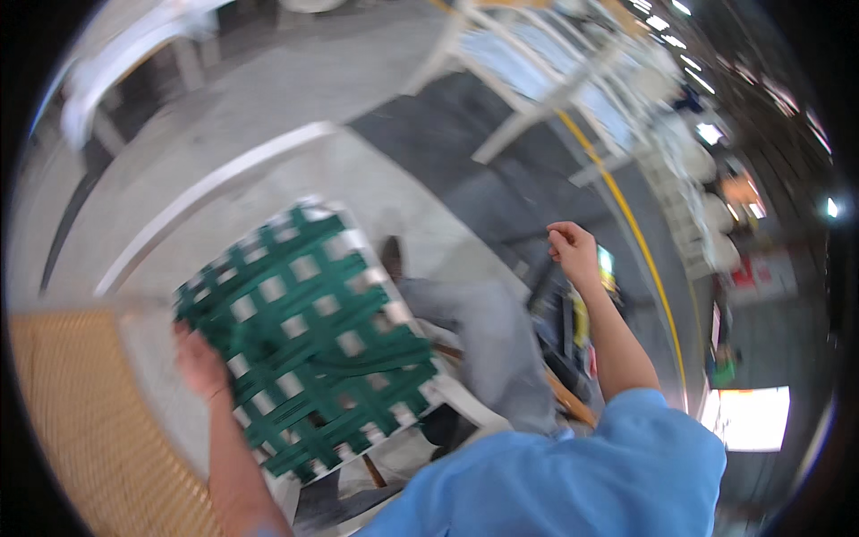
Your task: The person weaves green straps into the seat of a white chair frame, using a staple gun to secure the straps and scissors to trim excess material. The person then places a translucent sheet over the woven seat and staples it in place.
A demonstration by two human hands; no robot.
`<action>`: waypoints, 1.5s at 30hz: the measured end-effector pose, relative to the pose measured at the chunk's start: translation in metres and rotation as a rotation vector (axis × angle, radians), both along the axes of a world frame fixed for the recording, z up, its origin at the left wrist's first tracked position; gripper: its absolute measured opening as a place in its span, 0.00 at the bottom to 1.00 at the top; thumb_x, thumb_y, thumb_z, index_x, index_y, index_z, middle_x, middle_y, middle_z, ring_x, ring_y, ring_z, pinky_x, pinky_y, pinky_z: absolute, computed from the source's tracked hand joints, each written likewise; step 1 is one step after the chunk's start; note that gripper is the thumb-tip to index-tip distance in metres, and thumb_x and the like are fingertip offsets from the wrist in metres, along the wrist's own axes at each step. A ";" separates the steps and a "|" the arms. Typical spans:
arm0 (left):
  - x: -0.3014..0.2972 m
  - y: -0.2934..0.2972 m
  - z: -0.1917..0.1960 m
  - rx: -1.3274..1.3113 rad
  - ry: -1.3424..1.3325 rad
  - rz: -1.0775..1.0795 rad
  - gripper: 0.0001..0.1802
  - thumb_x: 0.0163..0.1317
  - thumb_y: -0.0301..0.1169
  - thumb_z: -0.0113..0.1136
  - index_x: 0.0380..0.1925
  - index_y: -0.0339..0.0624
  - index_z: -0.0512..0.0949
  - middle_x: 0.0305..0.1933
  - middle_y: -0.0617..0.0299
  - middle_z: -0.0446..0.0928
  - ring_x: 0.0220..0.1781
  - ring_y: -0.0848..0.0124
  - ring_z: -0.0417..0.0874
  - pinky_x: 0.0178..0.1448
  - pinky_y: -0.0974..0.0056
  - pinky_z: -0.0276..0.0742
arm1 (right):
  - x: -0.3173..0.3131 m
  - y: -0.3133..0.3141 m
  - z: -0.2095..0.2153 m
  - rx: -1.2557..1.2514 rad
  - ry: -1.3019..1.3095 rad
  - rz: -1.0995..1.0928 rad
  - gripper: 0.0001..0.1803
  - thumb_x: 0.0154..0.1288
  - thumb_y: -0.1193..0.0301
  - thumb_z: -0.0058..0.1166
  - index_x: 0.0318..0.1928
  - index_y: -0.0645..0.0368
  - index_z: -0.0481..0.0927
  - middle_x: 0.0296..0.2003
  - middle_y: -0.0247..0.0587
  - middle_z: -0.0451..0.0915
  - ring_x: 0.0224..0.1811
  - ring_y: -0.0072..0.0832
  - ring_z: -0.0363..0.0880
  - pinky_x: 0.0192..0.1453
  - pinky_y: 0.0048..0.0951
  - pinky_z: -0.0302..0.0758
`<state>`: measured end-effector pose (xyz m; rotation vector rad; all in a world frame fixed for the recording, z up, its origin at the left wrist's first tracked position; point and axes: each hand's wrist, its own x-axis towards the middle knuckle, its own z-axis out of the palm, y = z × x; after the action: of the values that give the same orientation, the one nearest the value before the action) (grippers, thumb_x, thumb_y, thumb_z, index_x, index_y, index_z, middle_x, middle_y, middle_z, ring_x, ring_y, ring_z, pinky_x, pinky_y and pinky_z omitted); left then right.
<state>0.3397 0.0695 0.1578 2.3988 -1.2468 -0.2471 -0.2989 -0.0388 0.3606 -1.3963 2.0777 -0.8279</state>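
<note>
A chair seat of woven green webbing straps on a white frame lies tilted in front of me. My left hand is at the left edge of the webbing, touching or very near it; motion smears its fingers. Raised well off to the right, apart from the seat, is my right hand. Its fingers are curled together in a pinch, and whatever they may hold is too small or hidden to tell. Pale gaps show between the crossed straps, and a loose-looking strap runs across the weave.
A yellowish woven panel stands at the lower left. A curved white bar arches beyond the seat. White chair frames stand at the far right near a yellow floor line. Several tools lie below my right arm.
</note>
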 end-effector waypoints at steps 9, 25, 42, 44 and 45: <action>-0.012 -0.002 -0.004 -0.159 -0.061 -0.067 0.24 0.72 0.37 0.56 0.64 0.41 0.77 0.69 0.50 0.75 0.73 0.55 0.73 0.74 0.55 0.69 | -0.162 0.151 -0.079 0.699 0.618 -0.322 0.22 0.58 0.56 0.60 0.39 0.65 0.86 0.37 0.58 0.86 0.42 0.47 0.87 0.47 0.45 0.79; -0.016 0.008 0.025 0.009 -0.015 0.131 0.28 0.68 0.47 0.57 0.68 0.62 0.74 0.77 0.77 0.65 0.61 0.57 0.78 0.64 0.55 0.80 | -0.049 0.049 0.005 0.105 -0.131 0.136 0.34 0.49 0.77 0.64 0.61 0.60 0.73 0.48 0.38 0.78 0.48 0.33 0.78 0.51 0.34 0.77; -0.006 0.018 0.027 -0.084 0.006 0.147 0.28 0.66 0.48 0.59 0.66 0.60 0.75 0.76 0.76 0.66 0.58 0.55 0.79 0.59 0.52 0.80 | 0.549 -0.031 -0.048 0.723 -0.340 1.152 0.18 0.66 0.63 0.68 0.47 0.63 0.81 0.32 0.36 0.81 0.23 0.23 0.78 0.24 0.28 0.74; -0.006 0.018 0.027 -0.093 0.010 0.155 0.28 0.66 0.48 0.60 0.66 0.60 0.74 0.75 0.75 0.67 0.58 0.55 0.79 0.61 0.52 0.80 | 0.562 -0.033 -0.060 0.712 -0.329 1.147 0.17 0.68 0.63 0.66 0.47 0.63 0.80 0.34 0.36 0.81 0.23 0.23 0.78 0.23 0.28 0.74; -0.006 0.020 0.026 -0.101 0.019 0.156 0.28 0.66 0.48 0.59 0.66 0.60 0.74 0.75 0.75 0.66 0.58 0.55 0.79 0.61 0.52 0.80 | 0.567 -0.034 -0.065 0.703 -0.313 1.159 0.17 0.69 0.63 0.66 0.47 0.63 0.80 0.34 0.36 0.81 0.22 0.23 0.78 0.23 0.28 0.74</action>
<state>0.3342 0.0891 0.1839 2.3855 -1.0320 -0.1558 0.2685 -0.0731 0.2955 -1.5487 0.8570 0.1676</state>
